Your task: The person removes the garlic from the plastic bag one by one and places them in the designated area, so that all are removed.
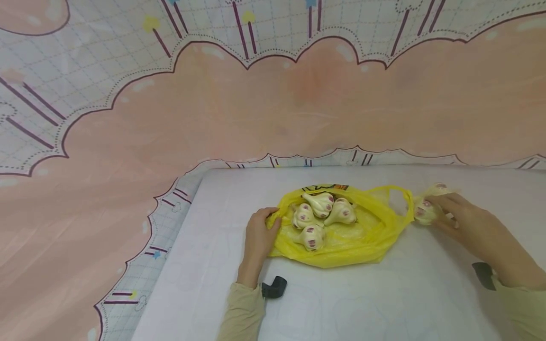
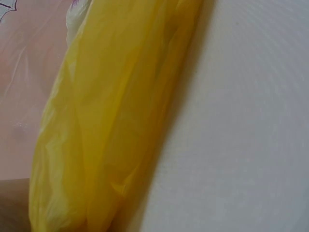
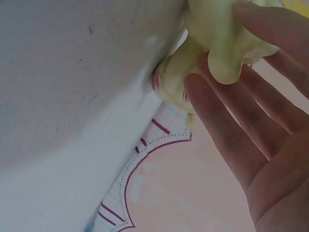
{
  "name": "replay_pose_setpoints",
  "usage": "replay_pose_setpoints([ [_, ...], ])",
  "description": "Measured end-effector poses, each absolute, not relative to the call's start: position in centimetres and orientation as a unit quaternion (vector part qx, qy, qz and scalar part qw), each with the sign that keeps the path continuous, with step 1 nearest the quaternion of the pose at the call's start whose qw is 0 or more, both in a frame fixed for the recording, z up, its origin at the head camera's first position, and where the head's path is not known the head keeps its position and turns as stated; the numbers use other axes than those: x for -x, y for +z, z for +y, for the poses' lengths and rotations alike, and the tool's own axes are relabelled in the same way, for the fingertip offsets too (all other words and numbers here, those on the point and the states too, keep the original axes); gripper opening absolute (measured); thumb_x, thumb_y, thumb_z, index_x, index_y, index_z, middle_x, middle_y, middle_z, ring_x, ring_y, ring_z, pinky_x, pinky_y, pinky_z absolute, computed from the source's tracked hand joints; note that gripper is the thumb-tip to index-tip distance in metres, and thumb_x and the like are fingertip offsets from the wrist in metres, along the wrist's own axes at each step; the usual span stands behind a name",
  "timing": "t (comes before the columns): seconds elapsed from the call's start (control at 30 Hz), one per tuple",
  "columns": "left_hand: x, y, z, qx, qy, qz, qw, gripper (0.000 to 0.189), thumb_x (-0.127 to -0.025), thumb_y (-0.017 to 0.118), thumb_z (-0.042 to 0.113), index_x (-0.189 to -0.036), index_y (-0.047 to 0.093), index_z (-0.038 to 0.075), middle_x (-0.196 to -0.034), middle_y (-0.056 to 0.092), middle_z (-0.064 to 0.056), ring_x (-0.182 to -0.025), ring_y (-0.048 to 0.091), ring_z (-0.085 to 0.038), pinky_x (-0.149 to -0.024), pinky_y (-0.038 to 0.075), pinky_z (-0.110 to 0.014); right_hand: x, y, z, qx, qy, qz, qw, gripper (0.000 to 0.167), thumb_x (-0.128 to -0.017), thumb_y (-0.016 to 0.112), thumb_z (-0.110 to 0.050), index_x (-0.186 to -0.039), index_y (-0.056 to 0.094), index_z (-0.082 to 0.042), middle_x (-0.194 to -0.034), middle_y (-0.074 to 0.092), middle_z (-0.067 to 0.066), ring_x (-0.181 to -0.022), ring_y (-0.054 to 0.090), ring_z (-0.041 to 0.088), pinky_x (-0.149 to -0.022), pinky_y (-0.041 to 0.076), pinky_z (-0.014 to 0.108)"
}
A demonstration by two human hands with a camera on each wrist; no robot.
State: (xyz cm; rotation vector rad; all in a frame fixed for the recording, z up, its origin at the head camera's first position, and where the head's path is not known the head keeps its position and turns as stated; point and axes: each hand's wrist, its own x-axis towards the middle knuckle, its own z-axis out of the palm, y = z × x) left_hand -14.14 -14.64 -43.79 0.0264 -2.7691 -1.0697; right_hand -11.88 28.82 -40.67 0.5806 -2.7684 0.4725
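A yellow plastic bag [image 1: 341, 255] lies on its side, mouth spread, with several garlic bulbs [image 1: 313, 237] inside showing purple-marked ends. My left hand [image 1: 259, 233] grips the bag's rim at its left end, thumb over the edge. In the left wrist view the bag's creased side [image 2: 106, 106] fills much of the picture and hides the fingers. To the right of the bag handle, my right hand [image 1: 473, 225] holds a garlic bulb [image 1: 425, 211] between thumb and fingers. A second bulb [image 3: 174, 72] shows just behind it in the right wrist view.
All of this rests on a white table [image 1: 204, 284]. Behind it and to its left hangs a pink patterned cloth [image 1: 298, 109]. The bag's loop handle [image 1: 409, 203] reaches toward the right hand. A black device [image 1: 275, 287] sits at the left wrist.
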Motion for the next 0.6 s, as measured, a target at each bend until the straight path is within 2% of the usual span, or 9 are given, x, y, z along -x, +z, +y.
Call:
replay_pose_setpoints([
  [0.37,14.18,-43.82,-14.64,-0.015,-0.357,-0.931,0.077,0.028,-0.093,0.07,0.016,-0.12,0.069,0.009,-0.12,0.068,-0.009,-0.114,0.06,-0.028,-0.101,0.048,-0.043,11.83,-40.85,29.13,-0.211,0.164,-0.951,0.155,0.064,-0.068,0.084,0.001,-0.126,0.058,-0.003,-0.106,0.061,0.018,-0.061,0.061,0.022,-0.048,0.052,0.042],
  [0.6,14.25,-43.98,-14.69,-0.008,-0.355,-0.931,0.081,0.027,-0.094,0.069,0.016,-0.12,0.069,0.008,-0.12,0.068,-0.01,-0.114,0.06,-0.028,-0.101,0.048,-0.043,11.63,-40.75,29.42,-0.195,0.167,-0.957,0.137,0.057,-0.075,0.081,-0.003,-0.127,0.057,-0.003,-0.11,0.061,0.017,-0.062,0.063,0.023,-0.053,0.053,0.05],
])
